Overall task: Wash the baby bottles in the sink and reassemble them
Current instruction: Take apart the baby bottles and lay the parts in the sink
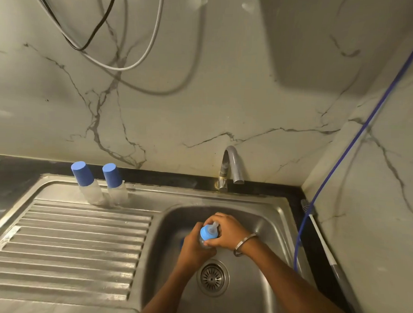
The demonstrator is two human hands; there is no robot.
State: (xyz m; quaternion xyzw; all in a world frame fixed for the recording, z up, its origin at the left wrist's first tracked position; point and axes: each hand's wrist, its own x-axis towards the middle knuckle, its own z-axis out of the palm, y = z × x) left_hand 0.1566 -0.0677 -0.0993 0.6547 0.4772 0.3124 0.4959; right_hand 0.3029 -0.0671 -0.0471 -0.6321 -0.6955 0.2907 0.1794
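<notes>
On the left is the ribbed draining board point(64, 242) of the steel sink. At its far edge two baby bottles stand side by side, close together, each one with a blue cap on top: the left capped bottle point(88, 182) and the right capped bottle point(116, 183). Both stand upright on their bases, caps up, and in this wide view they seem to lean a little to the left. No writing or brand can be read on them.

More to the right is the sink basin point(264, 228), with the round drain strainer point(212, 278) in its bottom. Above the basin both hands hold a third bottle point(208, 233) between them. Its long axis is tilted, with the clear nipple and the blue collar pointing up and a little to the right, toward the tap side. The left hand point(195, 247) is under it, fingers curled around the clear body. The right hand point(228, 232) comes from the right, fingers wrapped around the collar and the upper part; its wrist has a metal bangle point(245, 244). No label is visible on this bottle.

Behind the basin stands the grey curved tap point(231, 166). At the far right a blue hose point(356, 138) hangs down the marble wall
</notes>
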